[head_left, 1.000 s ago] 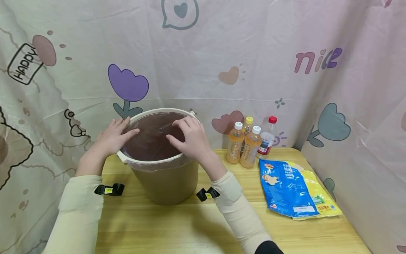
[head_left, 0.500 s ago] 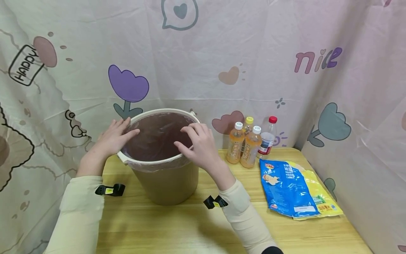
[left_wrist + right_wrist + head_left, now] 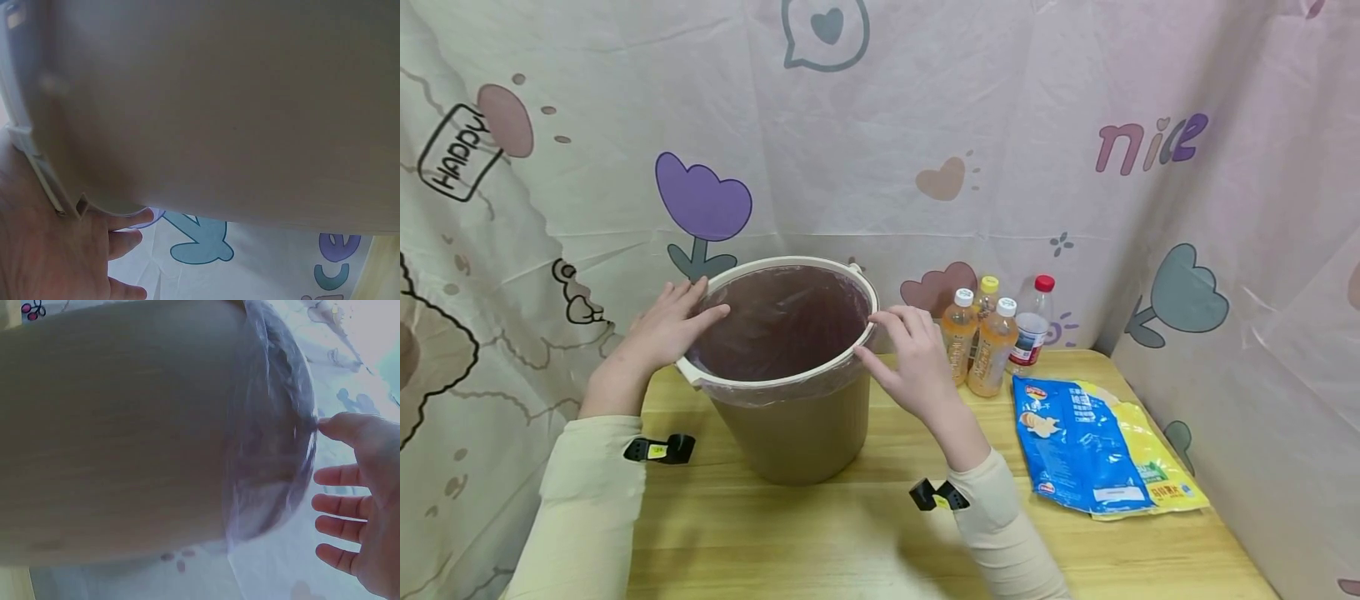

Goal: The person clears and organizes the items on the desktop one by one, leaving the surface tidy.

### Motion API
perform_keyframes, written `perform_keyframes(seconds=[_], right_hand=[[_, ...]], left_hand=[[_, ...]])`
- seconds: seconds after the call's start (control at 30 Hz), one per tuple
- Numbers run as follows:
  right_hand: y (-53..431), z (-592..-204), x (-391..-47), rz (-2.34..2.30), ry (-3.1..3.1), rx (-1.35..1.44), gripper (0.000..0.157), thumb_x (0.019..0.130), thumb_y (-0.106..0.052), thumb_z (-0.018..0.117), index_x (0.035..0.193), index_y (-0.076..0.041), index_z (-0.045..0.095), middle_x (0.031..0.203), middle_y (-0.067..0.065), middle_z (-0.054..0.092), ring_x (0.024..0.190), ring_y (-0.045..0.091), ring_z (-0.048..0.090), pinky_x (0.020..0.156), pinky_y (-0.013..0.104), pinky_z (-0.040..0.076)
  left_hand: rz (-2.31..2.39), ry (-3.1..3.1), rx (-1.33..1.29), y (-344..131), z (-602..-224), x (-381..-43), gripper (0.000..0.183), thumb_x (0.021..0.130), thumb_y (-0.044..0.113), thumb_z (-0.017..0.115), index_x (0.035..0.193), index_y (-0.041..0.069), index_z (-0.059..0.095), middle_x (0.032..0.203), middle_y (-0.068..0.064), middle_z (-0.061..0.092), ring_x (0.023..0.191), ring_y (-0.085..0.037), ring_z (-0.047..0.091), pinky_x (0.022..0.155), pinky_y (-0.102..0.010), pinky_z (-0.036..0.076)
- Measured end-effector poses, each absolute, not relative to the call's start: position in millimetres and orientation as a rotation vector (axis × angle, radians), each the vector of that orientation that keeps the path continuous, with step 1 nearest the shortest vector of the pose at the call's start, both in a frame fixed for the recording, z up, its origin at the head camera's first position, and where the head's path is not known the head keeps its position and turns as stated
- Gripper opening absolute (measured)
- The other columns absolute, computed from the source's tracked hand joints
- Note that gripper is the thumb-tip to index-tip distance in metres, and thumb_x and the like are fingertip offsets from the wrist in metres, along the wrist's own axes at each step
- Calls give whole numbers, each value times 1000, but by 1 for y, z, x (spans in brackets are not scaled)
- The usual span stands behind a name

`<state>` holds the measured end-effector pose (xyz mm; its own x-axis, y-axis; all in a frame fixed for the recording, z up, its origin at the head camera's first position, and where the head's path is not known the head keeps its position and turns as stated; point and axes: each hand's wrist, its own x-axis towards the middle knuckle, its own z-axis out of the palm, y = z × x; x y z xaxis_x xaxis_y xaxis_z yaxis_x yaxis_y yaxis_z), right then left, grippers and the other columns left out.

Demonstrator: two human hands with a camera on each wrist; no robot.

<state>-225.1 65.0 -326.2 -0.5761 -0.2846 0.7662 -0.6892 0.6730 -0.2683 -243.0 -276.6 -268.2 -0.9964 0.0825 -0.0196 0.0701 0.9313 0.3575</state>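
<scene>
A brown trash can (image 3: 797,442) with a cream rim (image 3: 775,382) stands upright on the table. A thin clear plastic bag (image 3: 262,456) lines it, folded outward over the rim. My left hand (image 3: 662,329) rests on the left side of the rim, its fingers spread and the thumb over the opening. In the left wrist view that palm lies against the rim's outer edge. My right hand (image 3: 917,362) is at the right side of the rim, fingertips and thumb tip right at its edge. The right wrist view shows those fingers extended and apart, holding nothing.
Right of the can stand several bottles: orange drinks (image 3: 992,354) with white caps, one with a yellow cap (image 3: 989,285), and one with a red cap (image 3: 1032,329). A blue snack bag (image 3: 1078,450) overlaps a yellow one (image 3: 1165,458) on the table (image 3: 820,542). A printed curtain (image 3: 850,167) hangs behind.
My right hand has moved to the right, from over the can's opening to the outer right edge of the rim. The left hand and the can have stayed in place.
</scene>
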Motion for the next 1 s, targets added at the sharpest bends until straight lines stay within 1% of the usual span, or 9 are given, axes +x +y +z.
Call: perform_keyframes(seconds=[0.2,0.4,0.53,1.0], right_hand=[[87,-338,-227,699,-2211,678,40,86,-35,73,115,-9,64,117,10,60,111,28,53,93,46,46],[110,-348,-230,670,-2237,625,42,85,-37,73,116,-9,64,116,11,61,110,29,54,91,47,46],[122,-350,-230,603,-2259,615,42,85,-36,74,116,-10,64,115,11,62,110,30,54,87,48,47],[170,-353,-234,349,-2318,616,45,84,-39,74,115,-7,65,113,13,61,109,32,54,83,50,46]], left_hand=[[565,3052,117,-276,-267,-243,85,98,66,24,157,9,0,160,-30,-2,147,-50,-11,109,-77,1],[566,3051,117,-277,-267,-242,86,98,66,23,157,8,0,160,-30,-2,147,-50,-11,109,-77,1],[575,3048,114,-277,-267,-242,85,98,66,24,157,9,0,160,-29,-3,147,-49,-12,109,-77,0],[576,3049,119,-277,-269,-243,85,98,66,23,157,9,1,160,-29,-3,147,-49,-12,110,-76,0]])
